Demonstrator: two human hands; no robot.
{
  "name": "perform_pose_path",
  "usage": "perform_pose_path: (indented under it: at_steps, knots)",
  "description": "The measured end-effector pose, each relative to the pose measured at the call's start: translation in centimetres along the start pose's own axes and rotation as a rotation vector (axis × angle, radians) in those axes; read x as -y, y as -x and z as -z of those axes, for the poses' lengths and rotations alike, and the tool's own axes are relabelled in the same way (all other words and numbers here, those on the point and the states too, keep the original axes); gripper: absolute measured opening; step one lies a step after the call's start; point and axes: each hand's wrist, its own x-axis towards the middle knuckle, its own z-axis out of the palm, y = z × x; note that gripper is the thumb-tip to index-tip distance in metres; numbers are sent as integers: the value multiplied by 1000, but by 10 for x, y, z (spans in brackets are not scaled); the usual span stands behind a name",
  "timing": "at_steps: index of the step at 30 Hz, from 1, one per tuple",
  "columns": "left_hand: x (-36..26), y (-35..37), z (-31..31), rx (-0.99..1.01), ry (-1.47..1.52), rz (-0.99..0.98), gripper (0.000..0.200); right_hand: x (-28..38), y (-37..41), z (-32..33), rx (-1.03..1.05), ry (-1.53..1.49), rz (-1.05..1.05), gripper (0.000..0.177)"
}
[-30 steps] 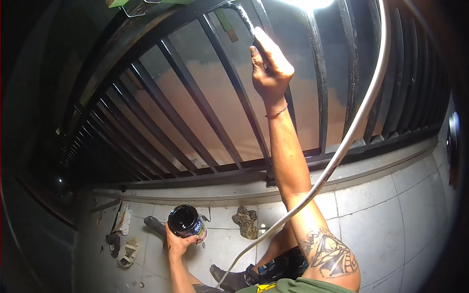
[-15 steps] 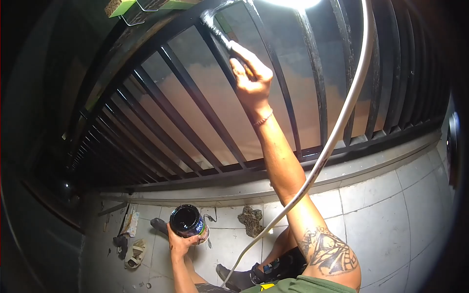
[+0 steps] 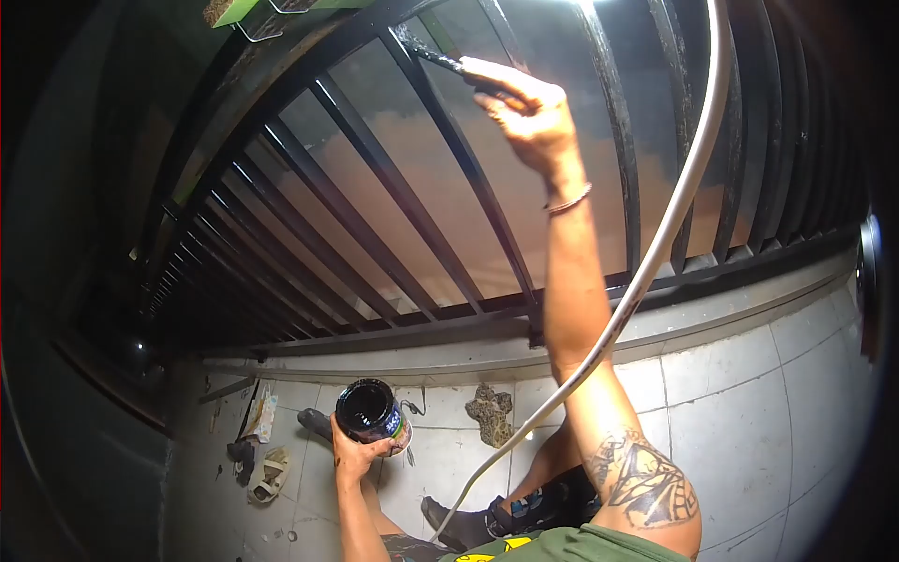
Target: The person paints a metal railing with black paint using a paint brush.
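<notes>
Brush [image 3: 433, 54], head view: likely light, stiff; right hand [image 3: 538, 117] grips its handle, the place to hold, bristles at railing bar's [image 3: 451, 140] upper end. Can [image 3: 397, 426], low, probably weighty, slick-rimmed: left hand [image 3: 356, 457] rightly clasps its side. Brush flatter than half a second ago.
</notes>
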Motion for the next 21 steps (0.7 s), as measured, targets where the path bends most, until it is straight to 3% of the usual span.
perform_pose_path:
  at_steps: [4, 5, 8, 10, 14, 17, 19, 21]
  knots:
    - [1, 3, 2, 12, 17, -21, 90, 30, -10, 50, 264, 137, -153, 26]
    - [3, 2, 3, 11, 38, -15, 90, 29, -9, 48, 196, 229, -96, 26]
    - [2, 0, 0, 9, 22, -16, 90, 35, -16, 32, 90, 124, -23, 26]
    - [4, -3, 0, 6, -21, -20, 90, 29, -24, 19, 159, 246, -73, 25]
    - [6, -5, -1, 10, -18, -52, 90, 34, -2, 40, 304, 137, -114, 25]
    - [-3, -5, -7, 34, 7, -50, 89, 48, 16, 69, 436, 191, -351, 25]
    - [3, -9, -7, 55, 52, -62, 89, 44, 18, 83, 426, 227, -339, 25]
    - [1, -9, -11, 51, 70, -81, 90, 38, 15, 77, 217, 48, -218, 25]
